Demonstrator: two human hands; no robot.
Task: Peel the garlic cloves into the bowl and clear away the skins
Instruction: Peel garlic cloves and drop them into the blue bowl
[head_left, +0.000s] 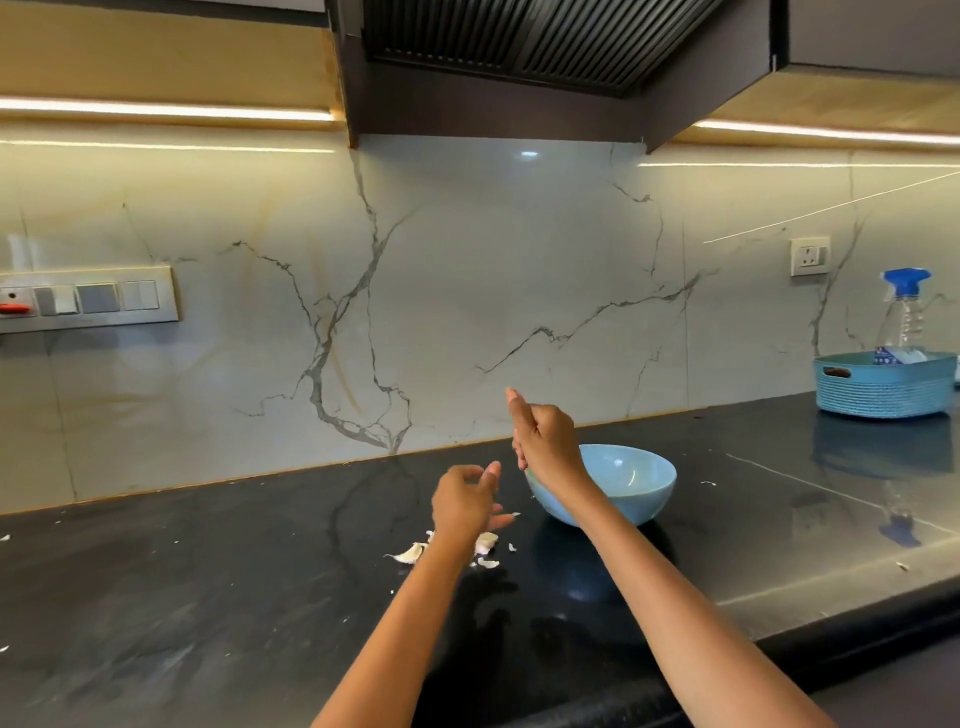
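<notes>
A light blue bowl (636, 486) stands on the black countertop (208, 597); no clove shows in the part of its inside that I can see. White garlic skins (410, 554) and more skin pieces (486, 543) lie left of the bowl. My left hand (465, 501) hovers just above the skins, its fingers relaxed and spread, holding nothing. My right hand (545, 441) is raised over the bowl's left rim, back toward me, one digit pointing up and the others curled. Anything inside its fingers is hidden.
A teal basket (883, 387) holding a spray bottle (906, 317) sits at the far right against the marble wall. A switch panel (88, 301) is on the left wall, a socket (809, 255) on the right. The extractor hood (519, 52) hangs overhead. Small skin flecks (707, 483) dot the counter.
</notes>
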